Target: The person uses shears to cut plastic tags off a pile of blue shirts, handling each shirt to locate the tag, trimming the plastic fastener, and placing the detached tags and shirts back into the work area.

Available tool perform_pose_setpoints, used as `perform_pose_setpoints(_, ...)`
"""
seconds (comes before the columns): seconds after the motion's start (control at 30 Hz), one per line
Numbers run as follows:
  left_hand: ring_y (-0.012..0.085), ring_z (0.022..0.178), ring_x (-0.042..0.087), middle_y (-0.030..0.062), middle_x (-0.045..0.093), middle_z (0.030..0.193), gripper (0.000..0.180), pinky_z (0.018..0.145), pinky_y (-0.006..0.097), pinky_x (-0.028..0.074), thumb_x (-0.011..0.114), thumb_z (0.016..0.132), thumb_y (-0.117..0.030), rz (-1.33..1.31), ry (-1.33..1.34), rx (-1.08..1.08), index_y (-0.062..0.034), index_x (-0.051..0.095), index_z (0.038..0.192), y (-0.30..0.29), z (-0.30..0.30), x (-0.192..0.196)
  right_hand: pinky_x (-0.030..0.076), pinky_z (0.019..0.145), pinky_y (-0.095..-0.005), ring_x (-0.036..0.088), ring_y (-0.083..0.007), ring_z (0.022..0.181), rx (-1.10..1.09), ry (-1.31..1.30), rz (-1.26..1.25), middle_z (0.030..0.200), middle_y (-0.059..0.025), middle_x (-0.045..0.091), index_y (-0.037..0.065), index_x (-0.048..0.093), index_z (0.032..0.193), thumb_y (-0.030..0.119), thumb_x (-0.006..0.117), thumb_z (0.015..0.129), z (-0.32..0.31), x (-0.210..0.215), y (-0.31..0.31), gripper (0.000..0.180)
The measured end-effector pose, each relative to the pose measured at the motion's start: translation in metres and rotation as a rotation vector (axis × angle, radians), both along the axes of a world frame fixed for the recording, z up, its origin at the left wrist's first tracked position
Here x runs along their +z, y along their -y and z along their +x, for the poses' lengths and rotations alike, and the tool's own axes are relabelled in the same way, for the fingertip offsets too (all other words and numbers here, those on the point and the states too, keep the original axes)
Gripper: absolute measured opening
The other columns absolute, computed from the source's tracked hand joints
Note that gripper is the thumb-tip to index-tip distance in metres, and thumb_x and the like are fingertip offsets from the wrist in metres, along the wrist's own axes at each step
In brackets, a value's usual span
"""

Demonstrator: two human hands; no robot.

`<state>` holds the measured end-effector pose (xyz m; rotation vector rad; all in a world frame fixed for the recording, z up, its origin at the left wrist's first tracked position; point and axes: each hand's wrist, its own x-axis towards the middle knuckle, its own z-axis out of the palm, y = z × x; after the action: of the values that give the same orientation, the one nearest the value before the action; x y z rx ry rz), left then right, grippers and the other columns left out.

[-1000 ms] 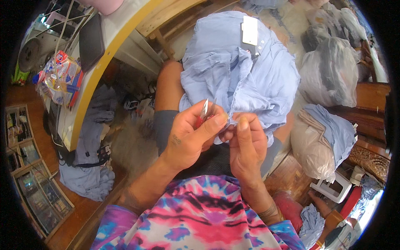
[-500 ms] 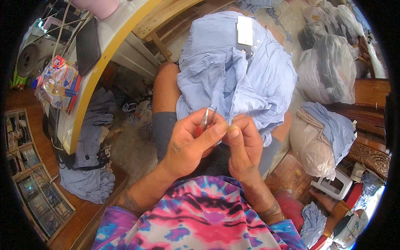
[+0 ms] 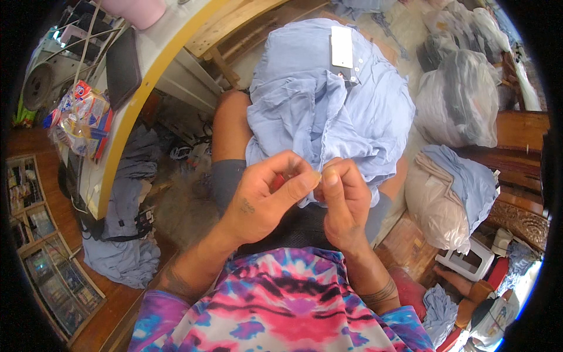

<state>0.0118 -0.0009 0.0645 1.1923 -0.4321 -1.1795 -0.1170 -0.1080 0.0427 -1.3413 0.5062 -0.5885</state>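
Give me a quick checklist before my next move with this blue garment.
1. Garment lying over the legs: ok.
2. Red tool in the left hand: ok, though only a little red shows.
3. Blades clear of the cloth: cannot tell, none are visible.
4. Right hand close to the left: ok, fingertips nearly meet.
5. What the right hand pinches: cannot tell, too small.
6. White tag away from both hands: ok.

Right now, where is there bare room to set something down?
Brown floor between beige bag and right forearm; grey floor between left leg and heaped blue clothes. Crowded: around the blue garment, with left hand and right hand close together.
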Motion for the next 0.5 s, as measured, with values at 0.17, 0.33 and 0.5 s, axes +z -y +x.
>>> perform_pose_setpoints(0.17,0.0019,0.071,0.045,-0.0051,0.054,0.080,0.023,0.062,0.020,0.037,0.063,0.106,-0.024,-0.021,0.009,-0.027,-0.0028,0.063,0.097,-0.003,-0.005,-0.008,0.040,0.063,-0.0235,0.044,-0.0048,0.072,0.027,-0.074,-0.012,0.078,0.0019,0.054,0.002,0.057,0.089,0.018,0.053,0.110,-0.003,0.002,-0.002,0.027)
perform_pose_setpoints(0.33,0.0009,0.064,0.042,-0.0066,0.050,0.074,0.022,0.055,0.021,0.033,0.063,0.106,-0.024,0.039,0.106,0.057,-0.0047,0.062,0.096,-0.005,-0.012,-0.006,0.038,0.060,-0.0239,0.041,-0.0041,0.069,-0.087,-0.069,-0.123,0.074,0.0039,0.051,0.004,0.054,0.084,0.020,0.053,0.111,-0.004,0.005,-0.008,0.031)
perform_pose_setpoints(0.5,0.0003,0.054,0.036,-0.0089,0.044,0.070,0.019,0.047,0.021,0.027,0.060,0.107,-0.023,0.005,-0.082,0.141,-0.0066,0.061,0.097,0.000,-0.006,-0.035,0.030,0.057,-0.0227,0.034,-0.0026,0.066,-0.132,-0.155,0.084,0.071,0.0077,0.041,0.008,0.051,0.080,0.022,0.054,0.111,-0.014,-0.025,0.007,0.034)
